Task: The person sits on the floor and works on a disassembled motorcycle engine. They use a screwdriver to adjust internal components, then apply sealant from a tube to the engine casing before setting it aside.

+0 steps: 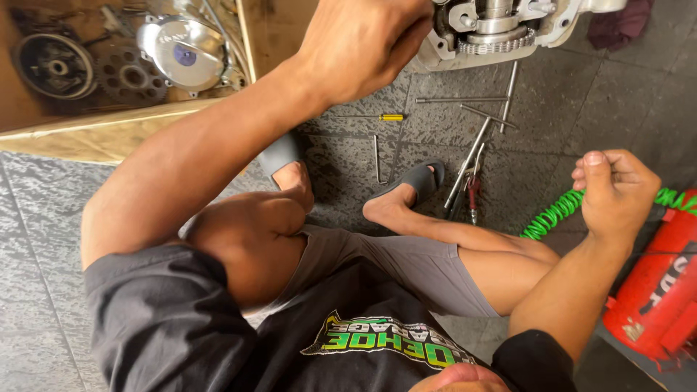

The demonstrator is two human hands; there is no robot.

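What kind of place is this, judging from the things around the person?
Probably a small motor repair workshop: an engine casing under the left hand, long metal tools on the floor, and gears in a box.

Soft, even daylight fills the scene, bright enough to read the grey floor [58, 239] clearly. Shadows under the legs are faint. A glare spot sits on the shiny metal cover [185, 47] in the box. Focus is sharp mid-frame; edges bend slightly from the wide lens.
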